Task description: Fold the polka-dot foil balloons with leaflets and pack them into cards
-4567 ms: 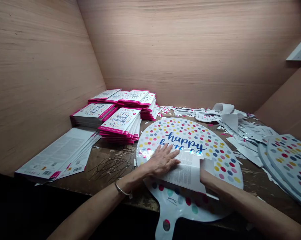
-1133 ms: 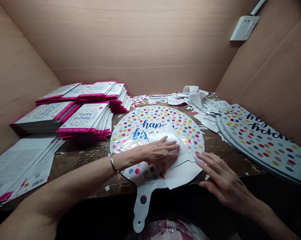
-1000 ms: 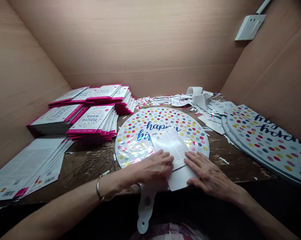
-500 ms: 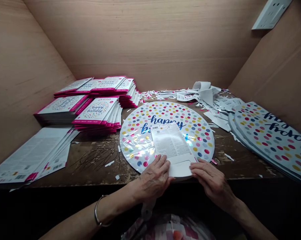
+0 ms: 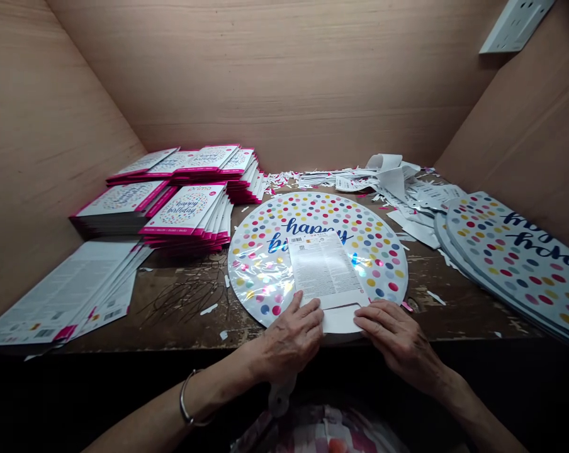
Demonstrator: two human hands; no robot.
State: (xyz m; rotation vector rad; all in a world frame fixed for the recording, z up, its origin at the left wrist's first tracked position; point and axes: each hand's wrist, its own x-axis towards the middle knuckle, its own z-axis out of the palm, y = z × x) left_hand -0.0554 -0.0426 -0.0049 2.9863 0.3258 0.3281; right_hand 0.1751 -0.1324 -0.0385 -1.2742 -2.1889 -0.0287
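Observation:
A white cardboard packet (image 5: 326,270) with small grey print, a barcode and a flap at its near end lies on a round, dotted "happy birthday" foil balloon (image 5: 251,264). My left hand (image 5: 291,336) grips the packet's near left edge, fingers on top and the thumb side out of sight underneath. At the near right edge, by the flap, the fingers of my right hand (image 5: 398,333) are closed on the same packet. Below my left wrist hangs a pale, translucent strip with a hole (image 5: 279,399); what it belongs to is hidden.
Stacks of pink-edged packets (image 5: 185,211) stand at the back left, with flat printed packets (image 5: 62,289) nearer. More dotted round balloons (image 5: 525,264) overlap at right. Paper strips (image 5: 393,179) and scraps litter the back. Wooden panels (image 5: 284,82) enclose the worn table (image 5: 180,321).
My right hand has shifted slightly left along the packet's near end, and my left fingers have moved a little. The view has drifted slightly. The packet stays on the balloon.

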